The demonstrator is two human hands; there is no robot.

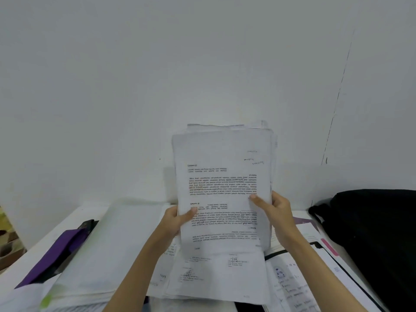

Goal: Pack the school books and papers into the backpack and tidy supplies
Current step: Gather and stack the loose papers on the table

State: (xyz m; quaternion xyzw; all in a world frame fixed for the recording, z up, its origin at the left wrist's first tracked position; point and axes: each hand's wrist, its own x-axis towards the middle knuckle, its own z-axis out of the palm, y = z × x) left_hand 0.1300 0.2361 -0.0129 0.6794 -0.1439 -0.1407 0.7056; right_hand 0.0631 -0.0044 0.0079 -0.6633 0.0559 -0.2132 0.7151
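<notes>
Left hand [177,218] and right hand [275,209] gripped opposite edges of paper stack [222,188], held upright above desk [67,221], thumbs on front sheet. Black backpack [371,233] sat at right, no papers seen going in yet. More loose sheets [211,275], notebook [299,282], purple folder [58,251] left on desk. Packing judged early.

The black fabric backpack [378,239] is cut off at the right edge; the upright white paper stack [225,188] hides both hands' fingers, its print too blurred to read.
</notes>
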